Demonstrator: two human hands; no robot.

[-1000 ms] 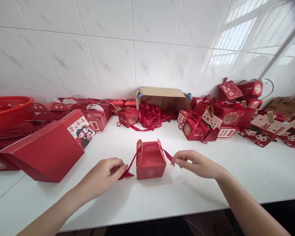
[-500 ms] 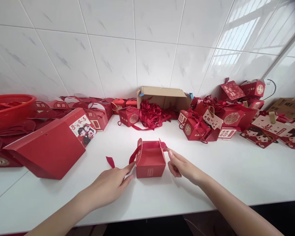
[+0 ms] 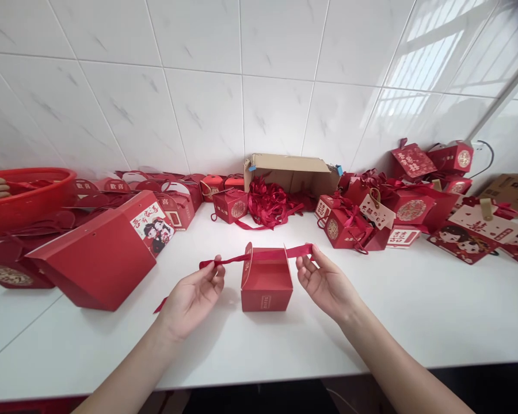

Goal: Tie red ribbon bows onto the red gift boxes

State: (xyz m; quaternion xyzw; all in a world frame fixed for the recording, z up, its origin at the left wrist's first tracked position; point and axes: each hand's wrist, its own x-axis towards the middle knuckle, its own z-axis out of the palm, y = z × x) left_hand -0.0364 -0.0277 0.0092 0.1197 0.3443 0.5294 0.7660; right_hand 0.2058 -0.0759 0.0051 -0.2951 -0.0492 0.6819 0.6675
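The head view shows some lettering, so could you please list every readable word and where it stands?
"囍": white label at right
"囍": small white-faced box, centre-right
"囍": cream band of the couple-print box
"歡喜": rounded flaps, back left
Too small or blurred to read: print on the front-centre red gift box, large red box's picture panel, hanging tag, other lettering.

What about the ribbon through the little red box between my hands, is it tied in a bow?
No, the ribbon runs through the box without any bow, pinched by the left hand and right hand on either side.
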